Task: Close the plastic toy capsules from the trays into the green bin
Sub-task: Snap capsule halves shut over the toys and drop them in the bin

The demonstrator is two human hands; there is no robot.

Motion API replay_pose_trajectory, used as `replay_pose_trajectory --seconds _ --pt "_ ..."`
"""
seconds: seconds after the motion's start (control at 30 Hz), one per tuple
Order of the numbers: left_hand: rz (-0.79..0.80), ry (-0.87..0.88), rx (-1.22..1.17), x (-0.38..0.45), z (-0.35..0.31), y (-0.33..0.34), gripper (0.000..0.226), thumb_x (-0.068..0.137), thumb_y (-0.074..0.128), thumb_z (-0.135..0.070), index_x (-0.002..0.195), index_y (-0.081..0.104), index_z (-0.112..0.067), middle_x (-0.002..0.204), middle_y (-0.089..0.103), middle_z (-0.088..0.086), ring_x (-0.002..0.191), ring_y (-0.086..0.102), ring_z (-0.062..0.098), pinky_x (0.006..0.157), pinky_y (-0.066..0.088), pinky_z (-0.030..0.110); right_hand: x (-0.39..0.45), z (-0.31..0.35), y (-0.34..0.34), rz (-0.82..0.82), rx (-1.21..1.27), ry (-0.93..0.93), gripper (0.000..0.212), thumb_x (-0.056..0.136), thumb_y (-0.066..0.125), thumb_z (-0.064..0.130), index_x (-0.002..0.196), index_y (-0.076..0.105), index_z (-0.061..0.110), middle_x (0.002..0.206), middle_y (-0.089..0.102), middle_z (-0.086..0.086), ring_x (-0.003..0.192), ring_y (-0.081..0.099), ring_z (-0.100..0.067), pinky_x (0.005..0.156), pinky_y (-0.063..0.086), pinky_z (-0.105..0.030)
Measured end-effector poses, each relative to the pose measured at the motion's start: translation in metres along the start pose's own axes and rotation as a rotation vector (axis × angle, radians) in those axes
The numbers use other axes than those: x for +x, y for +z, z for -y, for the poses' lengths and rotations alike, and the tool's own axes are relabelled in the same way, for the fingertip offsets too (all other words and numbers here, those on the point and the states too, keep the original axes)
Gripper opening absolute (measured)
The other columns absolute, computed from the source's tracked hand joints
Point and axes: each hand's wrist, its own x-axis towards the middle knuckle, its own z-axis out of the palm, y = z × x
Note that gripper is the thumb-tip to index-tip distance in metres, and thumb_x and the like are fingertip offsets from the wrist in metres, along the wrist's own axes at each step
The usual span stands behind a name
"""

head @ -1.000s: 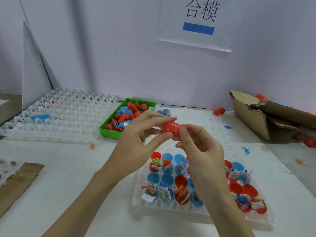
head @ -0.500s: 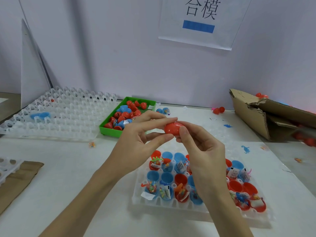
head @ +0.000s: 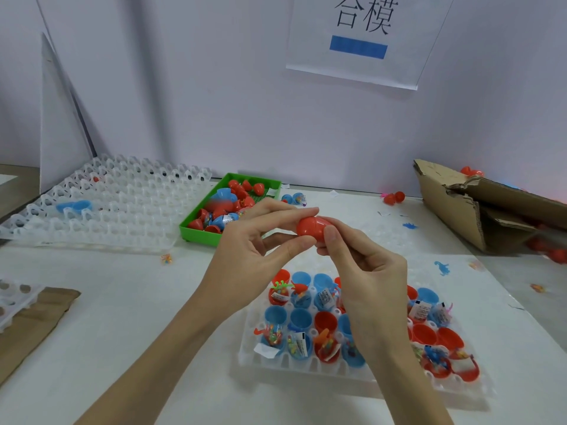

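Both hands met above the table, sharing one red capsule (head: 310, 227) between them. The left hand (head: 245, 256) pinched it from the left side, the thumb pressed under the capsule and the forefinger laid straight along its top, with the other fingers curled loosely behind. The right hand (head: 371, 277) pinched it from the right, its thumb tip against the capsule's near side and the curled fingers wrapped under and behind, so that only the top and front of the shell showed. The capsule looked closed, a faint seam running round its middle, and it was held in the air over the far edge of the near tray (head: 306, 368). That clear tray lay under the wrists and held open red and blue capsule halves (head: 302, 319), several with small toys and paper slips in them. The green bin (head: 201, 233) stood beyond the left hand, on the table, and held a heap of red and blue capsules. To its left lay a large clear tray (head: 107, 207) with a blue piece resting on it. A torn cardboard box (head: 478, 207) sat at the right against the wall, and a paper sign (head: 362, 38) with printed characters hung on the wall above
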Motion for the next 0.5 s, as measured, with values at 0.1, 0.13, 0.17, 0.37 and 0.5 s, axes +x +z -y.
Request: replay_pose_trajectory --seconds 0.1,0.13,0.17,0.37,0.5 --pt "0.015 0.021 0.034 0.0016 -0.0027 -0.0015 0.04 0.088 0.075 -0.013 0.127 0.073 -0.013 0.116 0.065 -0.004 0.11 0.069 0.013 0.092 0.058 0.021 -0.0002 -0.0007 -0.0007 0.01 -0.004 -0.002 0.021 0.081 0.068 0.043 0.102 0.072 0.044 0.093 0.077 0.023 0.089 0.073 -0.001 0.074 0.053 -0.007" --pt "0.02 0.027 0.055 0.0021 -0.0029 -0.0015 0.039 0.088 0.075 -0.012 0.127 0.073 -0.012 0.115 0.064 -0.005 0.11 0.069 0.012 0.092 0.058 0.021 0.0 -0.0005 -0.0006 0.015 -0.01 -0.007 0.021 0.082 0.068 0.041 0.103 0.072 0.043 0.094 0.077 0.022 0.089 0.073 -0.002 0.075 0.054 -0.008" --pt "0.025 0.033 0.07 0.0021 -0.0026 -0.0016 0.039 0.088 0.075 -0.012 0.127 0.073 -0.012 0.114 0.064 -0.006 0.11 0.068 0.012 0.092 0.058 0.021 0.0001 -0.0009 -0.0006 0.02 -0.02 -0.014 0.021 0.084 0.068 0.039 0.104 0.072 0.041 0.095 0.077 0.021 0.09 0.073 -0.003 0.076 0.054 -0.009" --pt "0.03 0.046 0.126 0.002 -0.0019 -0.0004 0.04 0.092 0.071 -0.014 0.132 0.07 -0.017 0.118 0.06 0.0 0.112 0.065 0.019 0.096 0.056 0.023 -0.0024 0.0013 0.001 0.017 0.01 0.037 0.02 0.085 0.068 0.039 0.104 0.075 0.042 0.095 0.078 0.017 0.088 0.076 -0.007 0.074 0.056 -0.011" --pt "0.033 0.089 0.206 0.0004 -0.0009 0.0022 0.04 0.102 0.063 -0.017 0.139 0.064 -0.031 0.116 0.055 -0.004 0.113 0.057 0.018 0.101 0.045 0.02 -0.0033 0.0059 0.0045 0.091 0.22 0.376 0.017 0.082 0.07 0.037 0.089 0.084 0.033 0.098 0.081 -0.001 0.09 0.078 -0.02 0.069 0.06 -0.018"
